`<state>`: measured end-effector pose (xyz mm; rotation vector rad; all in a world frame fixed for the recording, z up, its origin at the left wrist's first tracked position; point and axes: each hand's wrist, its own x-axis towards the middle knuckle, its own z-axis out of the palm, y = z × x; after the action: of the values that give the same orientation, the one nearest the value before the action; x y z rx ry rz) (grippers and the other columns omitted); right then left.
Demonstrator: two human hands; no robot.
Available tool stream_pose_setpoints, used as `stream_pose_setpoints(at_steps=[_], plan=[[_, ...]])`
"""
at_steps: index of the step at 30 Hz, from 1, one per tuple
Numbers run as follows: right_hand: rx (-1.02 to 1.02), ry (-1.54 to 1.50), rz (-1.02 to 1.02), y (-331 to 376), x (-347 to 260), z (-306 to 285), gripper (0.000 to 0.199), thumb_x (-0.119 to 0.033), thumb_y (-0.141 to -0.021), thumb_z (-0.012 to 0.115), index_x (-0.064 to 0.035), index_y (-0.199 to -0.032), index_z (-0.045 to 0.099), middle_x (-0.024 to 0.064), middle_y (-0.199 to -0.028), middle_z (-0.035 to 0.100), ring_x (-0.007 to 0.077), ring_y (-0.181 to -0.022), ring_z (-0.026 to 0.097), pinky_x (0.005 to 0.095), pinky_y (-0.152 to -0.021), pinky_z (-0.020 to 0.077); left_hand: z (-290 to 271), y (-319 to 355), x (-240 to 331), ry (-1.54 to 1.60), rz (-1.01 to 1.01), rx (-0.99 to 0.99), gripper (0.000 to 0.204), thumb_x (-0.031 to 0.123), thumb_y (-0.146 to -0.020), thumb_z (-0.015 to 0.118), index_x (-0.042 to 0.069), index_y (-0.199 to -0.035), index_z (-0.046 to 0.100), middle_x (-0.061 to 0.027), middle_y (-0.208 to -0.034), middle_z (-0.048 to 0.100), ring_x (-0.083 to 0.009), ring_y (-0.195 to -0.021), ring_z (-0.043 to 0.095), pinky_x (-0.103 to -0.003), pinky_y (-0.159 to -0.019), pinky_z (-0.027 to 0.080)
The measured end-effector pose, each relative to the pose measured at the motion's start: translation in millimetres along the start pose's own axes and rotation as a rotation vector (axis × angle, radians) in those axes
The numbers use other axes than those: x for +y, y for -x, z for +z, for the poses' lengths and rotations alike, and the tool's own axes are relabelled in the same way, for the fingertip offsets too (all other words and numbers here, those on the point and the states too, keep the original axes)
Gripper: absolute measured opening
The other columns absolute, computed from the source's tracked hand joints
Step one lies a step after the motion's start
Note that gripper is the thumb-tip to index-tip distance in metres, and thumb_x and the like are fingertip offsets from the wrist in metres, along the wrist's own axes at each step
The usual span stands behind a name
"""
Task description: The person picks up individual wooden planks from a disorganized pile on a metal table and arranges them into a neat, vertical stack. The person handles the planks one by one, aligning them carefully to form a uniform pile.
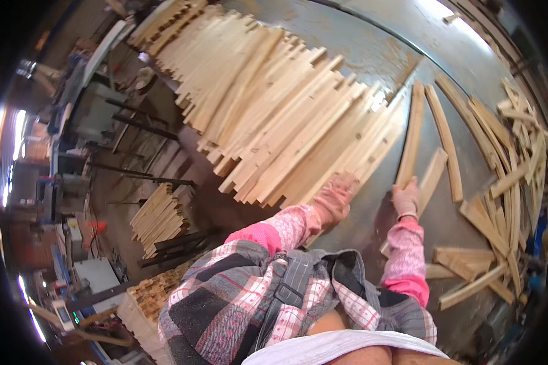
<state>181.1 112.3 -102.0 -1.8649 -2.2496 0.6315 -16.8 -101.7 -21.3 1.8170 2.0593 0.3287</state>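
Many pale wooden strips lie side by side in a wide layer on the metal table. My left hand rests on the near end of the strips at the right edge of this layer, fingers stretched out over the wood. To its right, my right hand is closed around the near end of a single wooden strip, which points away from me across the bare metal. Next to that hand lies a shorter, lighter strip. A slightly curved strip lies farther right, apart from both hands.
A loose, crossed heap of wooden pieces covers the table's right side. More offcuts lie at the near right. Below the table's left edge are a small stack of strips and a block of stacked wood. The metal tabletop extends behind.
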Motion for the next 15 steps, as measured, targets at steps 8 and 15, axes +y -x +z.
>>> stream_pose_setpoints(at_steps=[8, 15], plan=[[-0.804, -0.16, -0.253, 196, -98, -17, 0.047, -0.035, -0.091, 0.068, -0.0059, -0.127, 0.062, 0.0225, -0.119, 0.07, 0.0392, -0.111, 0.067, 0.0472, -0.099, 0.0525, 11, -5, -7, 0.018, -0.084, 0.099, 0.088, 0.047, -0.088, 0.066, 0.004, -0.157, 0.035, -0.0271, -0.163, 0.03, -0.0457, -0.152, 0.025, -0.055, -0.126, 0.017], [-0.127, 0.214, 0.328, 74, -17, -83, 0.085, -0.034, -0.085, 0.077, -0.0012, -0.153, 0.038, 0.0221, -0.137, 0.059, 0.0378, -0.125, 0.058, 0.0476, -0.107, 0.0479, 12, -15, 16, -0.119, -0.069, 0.093, 0.088, 0.045, -0.085, 0.07, 0.003, -0.156, 0.038, -0.0253, -0.161, 0.033, -0.0444, -0.151, 0.027, -0.055, -0.125, 0.018]])
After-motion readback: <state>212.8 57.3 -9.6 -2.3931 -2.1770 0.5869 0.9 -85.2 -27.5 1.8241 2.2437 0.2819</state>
